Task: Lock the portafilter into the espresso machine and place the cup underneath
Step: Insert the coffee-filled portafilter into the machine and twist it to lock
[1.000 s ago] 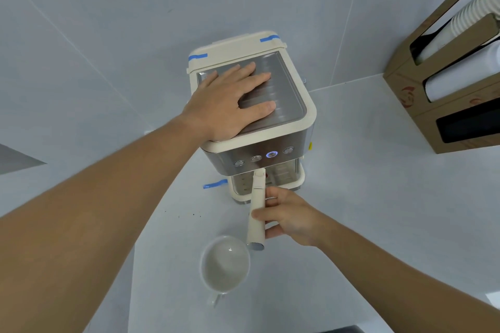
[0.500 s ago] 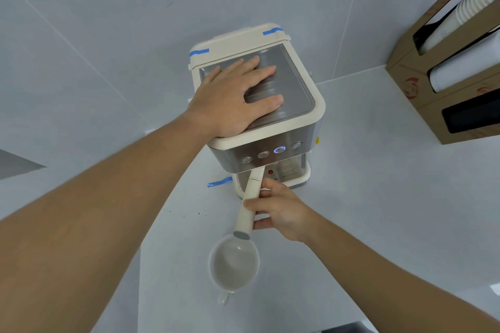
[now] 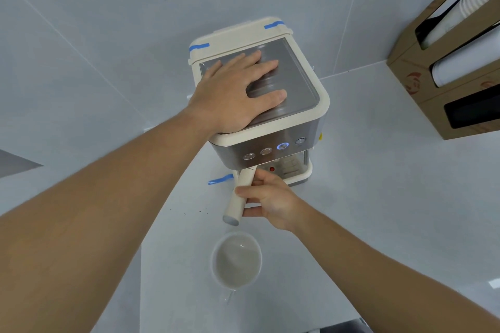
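A cream and steel espresso machine (image 3: 303,127) stands on the white counter against the tiled wall. My left hand (image 3: 235,94) lies flat on its steel top, fingers spread. The portafilter (image 3: 239,197) has a cream handle that sticks out from under the machine's front, angled down and to the left; its head is hidden under the machine. My right hand (image 3: 270,200) grips that handle from the right. An empty white cup (image 3: 236,262) sits on the counter in front of the machine, just below the handle's end, its own handle pointing toward me.
A cardboard dispenser (image 3: 422,81) with stacked paper cups hangs at the right. Blue tape strips mark the machine's lid and the counter (image 3: 378,211) by its left foot. A few dark crumbs lie left of the portafilter handle.
The portafilter handle has swung from pointing straight toward me to angling leftward, my right hand moving with it. My left hand has stayed on the machine top.
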`<act>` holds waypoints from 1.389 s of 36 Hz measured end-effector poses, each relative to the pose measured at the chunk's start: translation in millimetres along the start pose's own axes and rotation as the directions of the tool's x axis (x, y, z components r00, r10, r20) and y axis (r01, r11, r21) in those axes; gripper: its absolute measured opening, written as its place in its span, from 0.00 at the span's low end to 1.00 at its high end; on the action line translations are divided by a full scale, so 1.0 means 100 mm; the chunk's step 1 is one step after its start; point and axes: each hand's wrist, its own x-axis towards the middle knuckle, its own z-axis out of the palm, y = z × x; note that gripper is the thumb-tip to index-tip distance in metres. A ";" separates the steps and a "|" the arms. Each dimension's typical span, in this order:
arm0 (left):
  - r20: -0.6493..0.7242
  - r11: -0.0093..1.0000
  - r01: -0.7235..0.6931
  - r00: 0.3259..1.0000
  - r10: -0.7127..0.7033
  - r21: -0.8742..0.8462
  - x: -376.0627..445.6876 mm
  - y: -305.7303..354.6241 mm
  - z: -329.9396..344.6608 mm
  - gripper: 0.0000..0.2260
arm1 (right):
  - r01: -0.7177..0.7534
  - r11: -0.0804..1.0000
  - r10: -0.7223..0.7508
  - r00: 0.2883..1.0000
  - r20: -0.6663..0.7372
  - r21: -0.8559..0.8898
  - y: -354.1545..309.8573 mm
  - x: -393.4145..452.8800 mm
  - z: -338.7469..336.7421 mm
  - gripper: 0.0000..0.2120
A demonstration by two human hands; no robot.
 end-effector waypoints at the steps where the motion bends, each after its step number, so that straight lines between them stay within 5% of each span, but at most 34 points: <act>1: -0.002 1.000 -0.002 1.000 0.002 0.000 0.00 0.00 0.00 0.29 | 0.004 1.000 -0.004 1.000 0.000 0.005 0.01 0.00 0.01 0.15; 12: -0.005 1.000 -0.002 1.000 0.002 -0.008 0.00 -0.01 0.01 0.29 | 0.044 0.997 -0.047 0.997 -0.058 -0.059 0.15 -0.09 -0.14 0.19; 23: 0.002 1.000 0.003 1.000 -0.003 -0.010 0.00 -0.01 0.01 0.29 | 0.076 0.989 -0.072 0.997 0.035 -0.129 0.08 -0.17 -0.36 0.19; 50: -0.001 1.000 0.002 1.000 -0.002 0.003 0.00 0.01 0.00 0.29 | 0.121 0.993 -0.121 0.993 0.014 -0.009 0.22 -0.03 -0.18 0.20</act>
